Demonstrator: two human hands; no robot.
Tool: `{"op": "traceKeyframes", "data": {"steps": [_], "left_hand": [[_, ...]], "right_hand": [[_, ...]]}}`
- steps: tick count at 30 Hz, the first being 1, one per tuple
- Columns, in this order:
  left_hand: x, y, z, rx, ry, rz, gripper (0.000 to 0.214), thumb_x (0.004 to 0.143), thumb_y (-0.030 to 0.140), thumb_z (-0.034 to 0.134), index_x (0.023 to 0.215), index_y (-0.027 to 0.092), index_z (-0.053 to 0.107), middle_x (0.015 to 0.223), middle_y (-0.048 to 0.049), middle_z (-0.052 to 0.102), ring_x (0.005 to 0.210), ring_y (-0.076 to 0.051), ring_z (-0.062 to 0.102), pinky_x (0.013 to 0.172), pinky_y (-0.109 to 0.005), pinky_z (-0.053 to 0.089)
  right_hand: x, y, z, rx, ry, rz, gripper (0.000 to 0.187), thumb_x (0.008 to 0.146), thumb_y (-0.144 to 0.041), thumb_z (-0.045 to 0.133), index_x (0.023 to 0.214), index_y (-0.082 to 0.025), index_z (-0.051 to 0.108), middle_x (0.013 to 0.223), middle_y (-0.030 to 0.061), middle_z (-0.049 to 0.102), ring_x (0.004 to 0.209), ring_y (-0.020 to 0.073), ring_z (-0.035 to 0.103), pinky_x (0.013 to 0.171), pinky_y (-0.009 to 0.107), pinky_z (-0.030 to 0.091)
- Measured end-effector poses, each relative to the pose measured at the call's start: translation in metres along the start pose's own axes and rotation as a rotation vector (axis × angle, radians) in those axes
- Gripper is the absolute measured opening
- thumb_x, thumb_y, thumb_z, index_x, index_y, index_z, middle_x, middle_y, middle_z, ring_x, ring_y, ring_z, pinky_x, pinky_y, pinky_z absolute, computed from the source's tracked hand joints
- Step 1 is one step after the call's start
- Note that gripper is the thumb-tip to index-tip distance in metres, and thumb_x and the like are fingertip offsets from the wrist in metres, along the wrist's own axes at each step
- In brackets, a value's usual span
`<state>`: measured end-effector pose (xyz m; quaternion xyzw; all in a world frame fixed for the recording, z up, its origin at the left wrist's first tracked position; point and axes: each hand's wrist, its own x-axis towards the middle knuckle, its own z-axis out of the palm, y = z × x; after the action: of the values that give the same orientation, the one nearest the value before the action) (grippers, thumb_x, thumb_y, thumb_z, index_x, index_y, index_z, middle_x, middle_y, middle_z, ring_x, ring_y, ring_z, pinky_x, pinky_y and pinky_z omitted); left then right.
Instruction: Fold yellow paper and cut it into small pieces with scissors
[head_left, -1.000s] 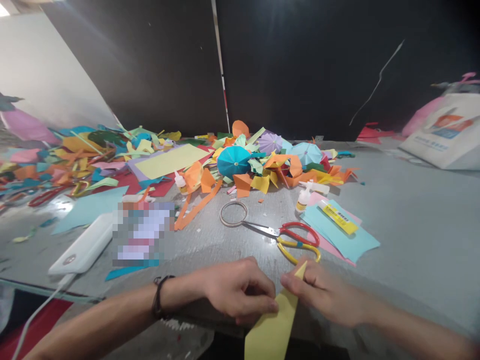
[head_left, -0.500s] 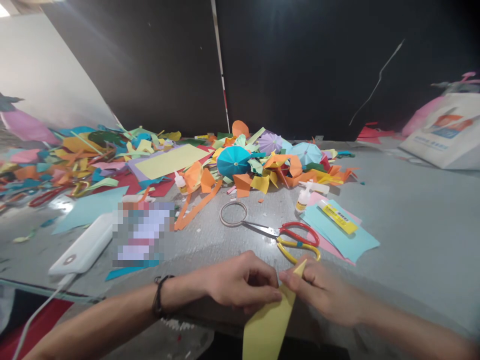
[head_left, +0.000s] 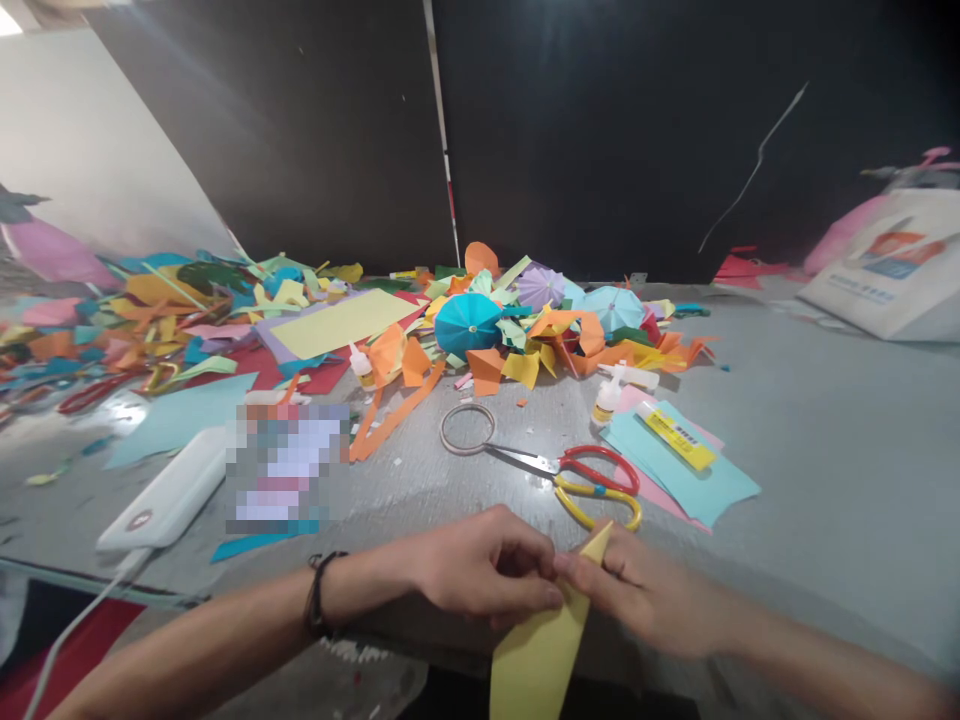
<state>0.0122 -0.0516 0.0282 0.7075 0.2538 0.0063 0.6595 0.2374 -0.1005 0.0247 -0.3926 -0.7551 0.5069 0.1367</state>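
A folded piece of yellow paper (head_left: 538, 655) is pinched between both hands at the table's front edge, its narrow tip pointing up and its wider end hanging down. My left hand (head_left: 487, 570), with a dark bracelet on the wrist, is closed on the paper's left edge. My right hand (head_left: 637, 585) grips it near the tip, thumb on top. Just beyond the hands lie scissors (head_left: 559, 465) with one red and one yellow handle. Their blade tips touch a roll of tape (head_left: 442, 430).
Right of the scissors, a yellow glue tube (head_left: 679, 437) rests on light blue paper (head_left: 727, 490) by a small white bottle (head_left: 606, 400). A white power bank (head_left: 161, 495) lies left. Paper scraps and a blue paper umbrella (head_left: 469, 322) line the back; a white bag (head_left: 889, 265) stands right.
The yellow paper's lower end has shifted slightly to the right. My right thumb has slid a little left and down along the paper. Both hands keep their hold.
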Motion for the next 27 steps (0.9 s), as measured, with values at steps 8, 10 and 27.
{"op": "traceKeyframes", "data": {"steps": [8,10,27], "left_hand": [[-0.003,0.003,-0.001,-0.010,-0.005,0.079,0.031,0.098,0.040,0.061,0.077,0.016,0.059,0.051,0.0060,0.052,0.039,-0.005,0.042,0.036,-0.014,0.033],[-0.003,0.001,0.000,-0.024,0.014,0.095,0.032,0.098,0.041,0.061,0.078,0.016,0.060,0.051,0.0062,0.052,0.039,-0.005,0.041,0.036,-0.014,0.032],[-0.005,0.004,-0.002,-0.042,-0.007,0.135,0.036,0.096,0.043,0.065,0.073,0.017,0.055,0.049,0.0056,0.049,0.041,-0.006,0.039,0.039,-0.017,0.030]], "right_hand": [[0.000,-0.004,-0.003,0.072,-0.020,0.008,0.068,0.100,-0.080,0.027,0.069,-0.020,0.038,0.069,-0.0034,0.032,0.065,0.0127,0.030,0.056,0.027,0.025],[-0.001,-0.004,-0.002,0.053,-0.018,0.049,0.069,0.099,-0.082,0.026,0.067,-0.021,0.034,0.066,-0.0042,0.029,0.061,0.0120,0.027,0.054,0.027,0.021],[-0.008,-0.017,-0.004,-0.001,0.264,0.158,0.073,0.092,-0.090,0.024,0.064,-0.024,0.037,0.066,-0.0023,0.040,0.062,0.0158,0.039,0.061,0.032,0.038]]}}
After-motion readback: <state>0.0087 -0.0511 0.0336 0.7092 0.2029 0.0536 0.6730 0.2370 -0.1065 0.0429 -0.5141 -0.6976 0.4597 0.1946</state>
